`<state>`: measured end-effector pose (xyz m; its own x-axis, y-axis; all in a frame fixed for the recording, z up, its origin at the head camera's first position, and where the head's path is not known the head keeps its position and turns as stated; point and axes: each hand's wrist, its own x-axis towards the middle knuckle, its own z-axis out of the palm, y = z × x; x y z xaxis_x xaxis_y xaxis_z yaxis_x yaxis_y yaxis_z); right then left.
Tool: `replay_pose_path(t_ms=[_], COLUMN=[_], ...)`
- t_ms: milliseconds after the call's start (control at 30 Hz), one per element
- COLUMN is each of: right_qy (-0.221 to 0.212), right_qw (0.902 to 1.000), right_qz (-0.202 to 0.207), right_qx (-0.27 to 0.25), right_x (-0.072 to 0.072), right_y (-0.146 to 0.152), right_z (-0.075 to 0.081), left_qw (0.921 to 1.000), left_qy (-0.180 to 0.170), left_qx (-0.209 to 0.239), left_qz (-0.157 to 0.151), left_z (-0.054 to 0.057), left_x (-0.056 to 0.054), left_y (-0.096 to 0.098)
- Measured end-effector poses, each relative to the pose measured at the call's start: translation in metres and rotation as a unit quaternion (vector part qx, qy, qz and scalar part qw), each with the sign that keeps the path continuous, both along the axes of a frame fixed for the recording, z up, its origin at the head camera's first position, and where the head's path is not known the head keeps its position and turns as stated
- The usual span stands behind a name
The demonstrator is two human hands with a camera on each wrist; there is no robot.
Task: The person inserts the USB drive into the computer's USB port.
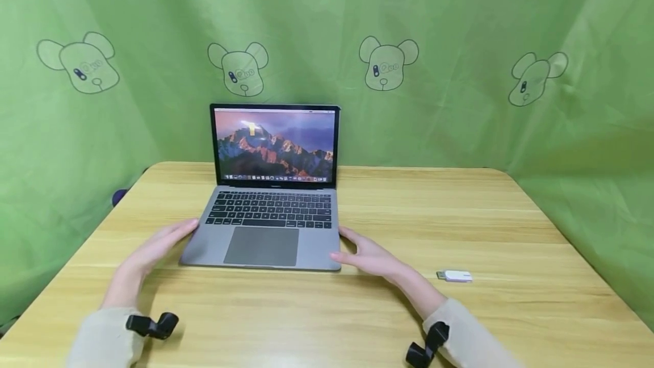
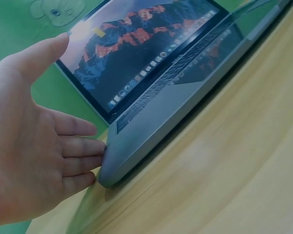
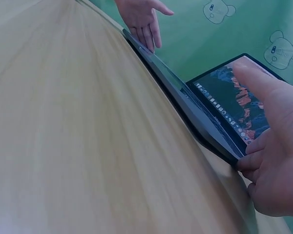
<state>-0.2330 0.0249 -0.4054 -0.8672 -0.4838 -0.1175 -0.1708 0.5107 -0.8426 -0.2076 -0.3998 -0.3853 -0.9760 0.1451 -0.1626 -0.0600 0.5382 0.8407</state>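
Observation:
An open grey laptop (image 1: 317, 249) lies on the table, its lit screen (image 1: 276, 146) showing a mountain picture. Along its left side, my left hand (image 1: 160, 245) has straight fingers, the tips right at the edge; the left wrist view shows the thumb (image 2: 51, 51) raised apart from them. My right hand (image 1: 373, 255) is at the opposite edge near the front corner. In the right wrist view its fingers (image 3: 254, 156) meet the laptop's side while the thumb (image 3: 256, 80) stands up, away from the case. Neither hand grips the laptop.
To the right of my right hand, a white USB stick (image 1: 458, 276) lies on the wooden table (image 1: 286, 317). A green curtain (image 1: 460, 124) with printed bear heads hangs behind and at both sides. Black mounts (image 1: 152, 326) sit on both wrists.

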Motion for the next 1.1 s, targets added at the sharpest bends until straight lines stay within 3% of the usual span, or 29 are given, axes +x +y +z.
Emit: replay_pose_path(t_ms=[300,633,1100], right_qy=[-0.003,0.002,0.027], right_qw=[0.9999,0.9998,0.9994], right_qz=[-0.014,-0.020,-0.022], right_qx=[0.006,-0.001,0.002], right_x=[-0.002,0.000,0.001], right_y=[0.000,-0.005,-0.008], right_z=[-0.004,-0.008,-0.007], left_qw=[0.9991,0.9983,0.9956], left_qy=[0.031,0.018,0.027], left_qx=[0.005,0.016,0.024], left_qz=[-0.028,-0.054,-0.086], left_z=[-0.002,-0.005,-0.009], left_x=[-0.003,-0.006,-0.008], left_y=[-0.005,-0.016,-0.026])
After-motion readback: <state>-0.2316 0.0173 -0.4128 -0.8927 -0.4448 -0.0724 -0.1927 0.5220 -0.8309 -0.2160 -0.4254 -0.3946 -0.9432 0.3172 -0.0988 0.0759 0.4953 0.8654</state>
